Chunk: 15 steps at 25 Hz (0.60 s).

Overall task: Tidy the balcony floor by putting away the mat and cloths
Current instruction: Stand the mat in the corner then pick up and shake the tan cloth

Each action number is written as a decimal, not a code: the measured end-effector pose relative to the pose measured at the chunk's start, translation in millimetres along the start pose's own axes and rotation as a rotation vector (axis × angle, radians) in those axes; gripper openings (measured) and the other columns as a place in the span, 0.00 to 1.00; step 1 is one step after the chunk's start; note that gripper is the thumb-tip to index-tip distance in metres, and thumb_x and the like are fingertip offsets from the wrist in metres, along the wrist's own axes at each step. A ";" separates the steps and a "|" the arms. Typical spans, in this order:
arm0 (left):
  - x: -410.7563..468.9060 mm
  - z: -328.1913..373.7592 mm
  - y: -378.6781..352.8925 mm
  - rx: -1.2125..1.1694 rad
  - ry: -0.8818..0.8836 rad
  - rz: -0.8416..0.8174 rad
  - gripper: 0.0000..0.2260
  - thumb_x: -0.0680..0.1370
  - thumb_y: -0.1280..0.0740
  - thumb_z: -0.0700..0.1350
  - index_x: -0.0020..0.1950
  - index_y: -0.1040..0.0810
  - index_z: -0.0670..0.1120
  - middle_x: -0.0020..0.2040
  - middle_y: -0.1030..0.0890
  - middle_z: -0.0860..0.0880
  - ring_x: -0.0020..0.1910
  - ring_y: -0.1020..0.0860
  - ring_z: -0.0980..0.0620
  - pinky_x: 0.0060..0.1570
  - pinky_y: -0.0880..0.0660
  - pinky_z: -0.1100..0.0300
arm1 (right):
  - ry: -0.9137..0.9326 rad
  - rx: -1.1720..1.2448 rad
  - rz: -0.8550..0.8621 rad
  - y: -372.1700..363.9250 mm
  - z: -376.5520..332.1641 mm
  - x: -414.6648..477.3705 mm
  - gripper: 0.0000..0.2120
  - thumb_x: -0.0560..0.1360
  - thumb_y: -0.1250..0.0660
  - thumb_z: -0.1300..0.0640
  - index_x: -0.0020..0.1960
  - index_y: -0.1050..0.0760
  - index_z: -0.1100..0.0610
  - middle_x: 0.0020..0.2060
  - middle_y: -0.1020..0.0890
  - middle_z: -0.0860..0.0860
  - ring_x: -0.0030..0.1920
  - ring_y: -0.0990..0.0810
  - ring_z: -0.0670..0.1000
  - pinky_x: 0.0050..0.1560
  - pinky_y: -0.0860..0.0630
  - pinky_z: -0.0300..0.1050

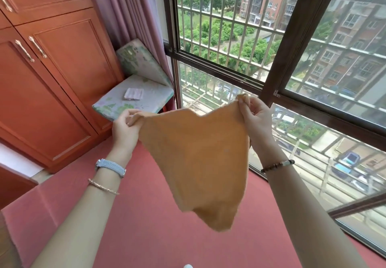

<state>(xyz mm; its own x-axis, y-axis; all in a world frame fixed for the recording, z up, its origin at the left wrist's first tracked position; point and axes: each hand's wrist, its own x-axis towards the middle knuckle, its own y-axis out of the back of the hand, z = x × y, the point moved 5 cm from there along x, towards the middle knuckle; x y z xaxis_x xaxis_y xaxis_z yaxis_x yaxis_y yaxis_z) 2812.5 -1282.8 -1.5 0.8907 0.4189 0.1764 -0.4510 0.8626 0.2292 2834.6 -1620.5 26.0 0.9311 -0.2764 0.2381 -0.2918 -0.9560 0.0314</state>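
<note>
An orange cloth (196, 163) hangs spread in the air in front of me, its lower end drooping to a point above the floor. My left hand (125, 129) pinches its upper left corner. My right hand (255, 119) pinches its upper right corner, a little higher up near the window. A small folded pink cloth (133, 94) lies on a floral cushion (117, 105) in the far corner. A second floral cushion (142, 63) leans upright behind it. The floor is covered by a red mat (146, 226).
Reddish wooden cabinet doors (62, 75) with metal handles fill the left side. A pink curtain (133, 12) hangs in the corner. Floor-to-ceiling windows (292, 79) with dark frames and outer bars run along the right.
</note>
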 end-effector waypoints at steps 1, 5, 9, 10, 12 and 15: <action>0.4 0.9 2.9 -0.024 -0.033 0.040 0.01 0.77 0.31 0.41 0.47 0.22 0.45 0.36 0.24 0.54 0.35 0.27 0.61 0.38 0.30 0.66 | -0.009 0.008 0.032 2.6 4.6 -1.0 0.08 0.80 0.34 0.53 0.50 0.19 0.55 0.37 0.20 0.44 0.36 0.25 0.37 0.37 0.30 0.31; 1.9 -14.3 7.9 -0.172 -0.004 0.150 0.03 0.79 0.32 0.45 0.51 0.20 0.51 0.48 0.19 0.55 0.50 0.21 0.60 0.54 0.26 0.63 | -0.030 0.017 0.077 1.9 14.9 -2.3 0.07 0.81 0.36 0.53 0.49 0.20 0.53 0.37 0.20 0.44 0.35 0.24 0.35 0.36 0.29 0.30; 1.6 -28.9 9.6 -0.178 0.030 0.228 0.12 0.80 0.34 0.42 0.63 0.23 0.42 0.55 0.20 0.53 0.53 0.22 0.67 0.60 0.28 0.67 | -0.049 0.007 0.107 -4.7 33.0 -0.4 0.08 0.81 0.36 0.54 0.51 0.20 0.57 0.38 0.20 0.44 0.37 0.23 0.35 0.40 0.27 0.33; 4.6 -33.4 10.2 -0.185 0.041 0.238 0.12 0.80 0.34 0.42 0.63 0.23 0.42 0.56 0.20 0.52 0.54 0.22 0.66 0.60 0.28 0.66 | -0.067 0.003 0.089 -9.4 38.2 -0.1 0.09 0.81 0.36 0.54 0.52 0.20 0.58 0.38 0.19 0.44 0.38 0.23 0.35 0.41 0.27 0.34; 11.7 -39.4 11.3 -0.203 0.061 0.237 0.12 0.80 0.34 0.42 0.63 0.22 0.42 0.56 0.19 0.52 0.54 0.22 0.64 0.61 0.27 0.65 | -0.093 0.001 0.053 -19.1 47.0 2.0 0.08 0.81 0.36 0.54 0.51 0.20 0.56 0.38 0.20 0.43 0.38 0.23 0.35 0.42 0.27 0.34; 26.2 -37.3 10.7 -0.202 0.068 0.225 0.12 0.80 0.35 0.42 0.64 0.23 0.43 0.54 0.21 0.59 0.51 0.23 0.72 0.55 0.28 0.72 | -0.084 -0.001 0.057 -30.7 48.1 11.3 0.07 0.81 0.36 0.54 0.50 0.20 0.55 0.37 0.20 0.41 0.37 0.25 0.35 0.40 0.29 0.32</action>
<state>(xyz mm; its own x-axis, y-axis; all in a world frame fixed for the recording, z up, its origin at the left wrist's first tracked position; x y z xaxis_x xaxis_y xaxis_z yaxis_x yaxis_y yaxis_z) 2833.2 -1252.0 -30.2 0.7743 0.6183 0.1347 -0.6235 0.7818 -0.0045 2864.6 -1599.0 -18.9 0.9282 -0.3373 0.1570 -0.3446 -0.9385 0.0212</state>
